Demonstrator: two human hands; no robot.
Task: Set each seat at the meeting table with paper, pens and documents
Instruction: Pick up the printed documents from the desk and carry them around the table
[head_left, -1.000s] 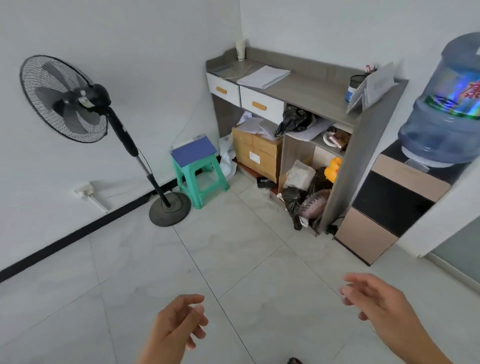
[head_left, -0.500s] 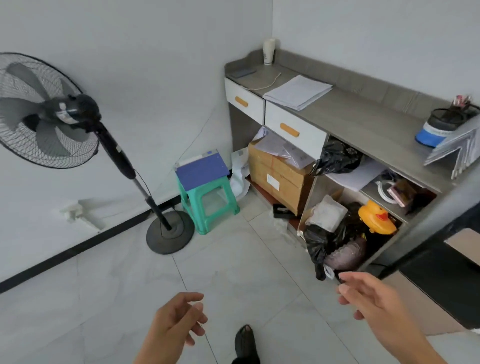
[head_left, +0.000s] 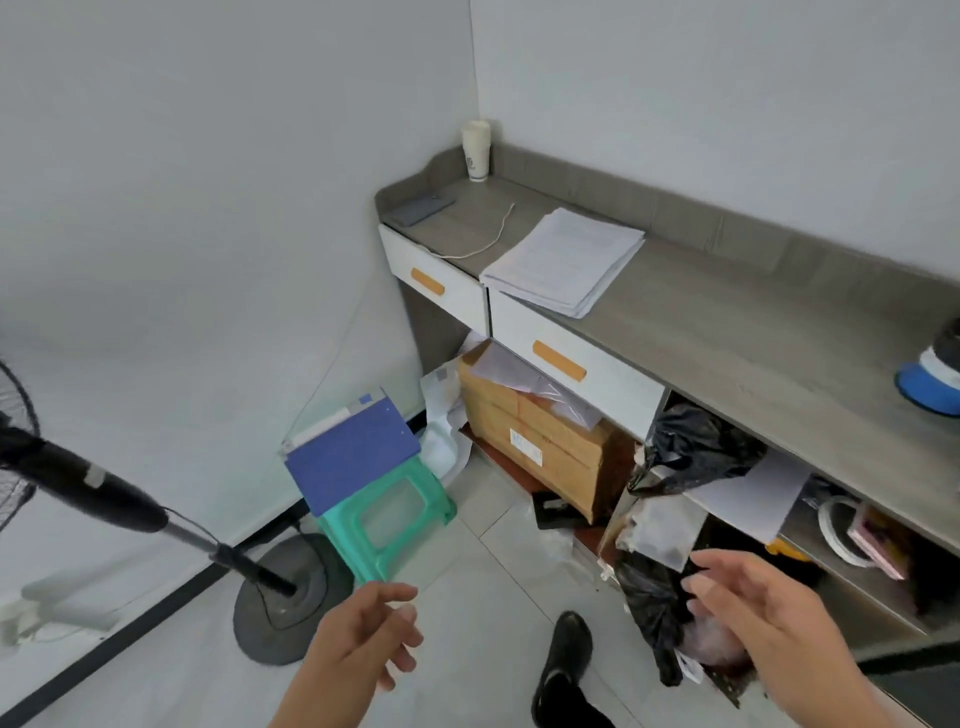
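At front edge of the grey sideboard top (head_left: 727, 338), over the seam btw. two white drawers, sits a stack of printed documents (head_left: 563, 260), slightly overhanging, prob. parked there for quick pickup. L hand (head_left: 363, 639) & R hand (head_left: 753, 608) hang low over the tiled floor, fingers loose & apart, holding nothing; likely readying to reach for the stack. Paper cup (head_left: 476, 150) stands in the top's back-left corner. Corner room, white walls: blue folder (head_left: 353, 457) on green stool (head_left: 395, 525), fan base (head_left: 283, 597), cardboard box (head_left: 550, 447) under the drawers.
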